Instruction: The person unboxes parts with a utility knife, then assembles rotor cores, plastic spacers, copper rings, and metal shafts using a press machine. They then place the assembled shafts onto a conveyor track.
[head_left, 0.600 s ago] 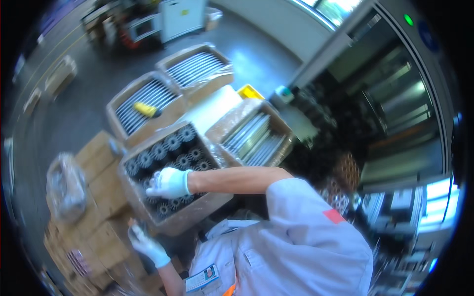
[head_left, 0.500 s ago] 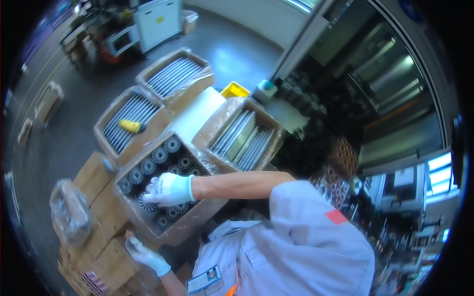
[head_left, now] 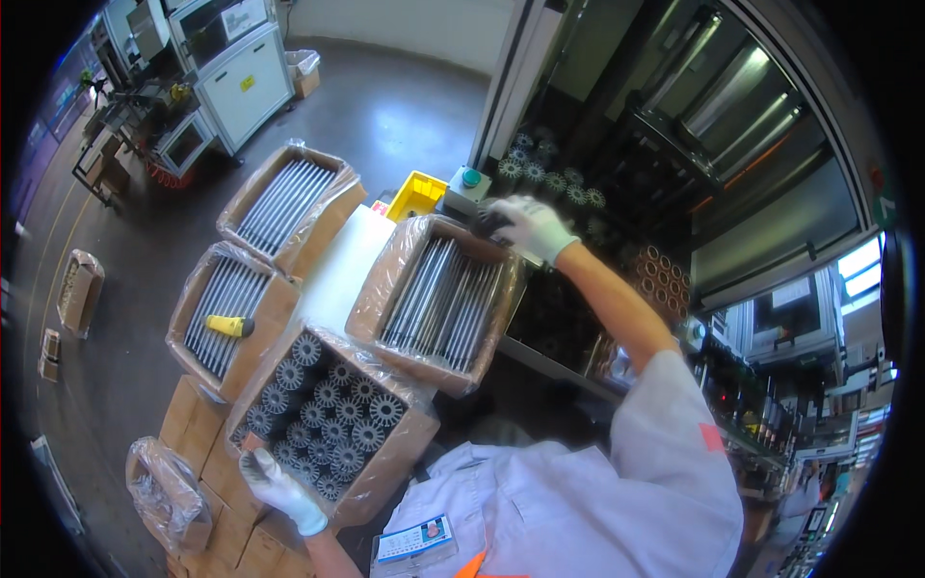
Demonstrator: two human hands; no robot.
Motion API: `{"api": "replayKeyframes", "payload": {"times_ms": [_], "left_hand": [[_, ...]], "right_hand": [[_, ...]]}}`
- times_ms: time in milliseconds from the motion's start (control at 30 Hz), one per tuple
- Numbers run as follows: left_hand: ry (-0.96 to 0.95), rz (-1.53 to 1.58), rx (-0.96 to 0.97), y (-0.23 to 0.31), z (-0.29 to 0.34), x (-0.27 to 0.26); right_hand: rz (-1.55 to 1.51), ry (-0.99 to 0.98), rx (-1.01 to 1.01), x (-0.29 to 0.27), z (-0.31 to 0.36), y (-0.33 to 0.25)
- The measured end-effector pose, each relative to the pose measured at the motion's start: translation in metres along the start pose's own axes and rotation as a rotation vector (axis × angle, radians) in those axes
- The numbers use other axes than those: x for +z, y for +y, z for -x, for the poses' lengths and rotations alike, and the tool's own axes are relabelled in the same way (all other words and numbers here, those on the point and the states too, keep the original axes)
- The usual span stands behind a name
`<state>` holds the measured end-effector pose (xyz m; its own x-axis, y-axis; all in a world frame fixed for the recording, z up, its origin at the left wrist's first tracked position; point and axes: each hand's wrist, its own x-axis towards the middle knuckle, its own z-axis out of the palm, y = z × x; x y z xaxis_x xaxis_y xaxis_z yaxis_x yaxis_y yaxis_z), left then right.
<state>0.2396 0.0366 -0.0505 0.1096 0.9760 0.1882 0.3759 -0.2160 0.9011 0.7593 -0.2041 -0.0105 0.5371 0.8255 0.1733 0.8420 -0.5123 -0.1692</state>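
My right hand (head_left: 536, 229), in a white glove, reaches out to the right over the machine's edge. Its fingers are closed round a dark toothed metal core (head_left: 493, 220), blurred by motion. Below it stands a carton of metal rods (head_left: 438, 303). My left hand (head_left: 281, 491), also gloved, is at the near left edge of the core carton (head_left: 385, 472). Its fingers are drawn together, with a small orange-brown bit at the tips that I cannot make out. Several toothed cores (head_left: 347, 409) stand upright in that carton.
Inside the machine opening are more toothed cores (head_left: 554, 181) and copper-coloured rings (head_left: 665, 279). A green button box (head_left: 469, 181) and yellow bin (head_left: 419, 196) sit beside it. Two more rod cartons stand left, one bearing a yellow-and-black tool (head_left: 227, 326). Stacked cardboard (head_left: 226, 486) lies near left.
My right hand has moved from the core carton up and right to the machine, carrying a toothed core. My left hand stays by the carton's near left edge. The view has shifted.
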Motion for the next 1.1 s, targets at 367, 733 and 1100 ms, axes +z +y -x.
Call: {"api": "replayKeyframes", "payload": {"times_ms": [367, 733, 1100], "left_hand": [[0.179, 0.147, -0.082, -0.016, 0.008, -0.011], [0.223, 0.297, -0.164, -0.011, 0.046, -0.023], [0.19, 0.267, -0.205, -0.016, 0.058, -0.041]], "right_hand": [[0.266, 0.23, 0.118, 0.014, -0.038, 0.001], [-0.278, -0.844, -0.806, 0.072, 0.039, -0.319], [-0.196, -0.295, -1.316, 0.089, 0.037, -0.326]]}}
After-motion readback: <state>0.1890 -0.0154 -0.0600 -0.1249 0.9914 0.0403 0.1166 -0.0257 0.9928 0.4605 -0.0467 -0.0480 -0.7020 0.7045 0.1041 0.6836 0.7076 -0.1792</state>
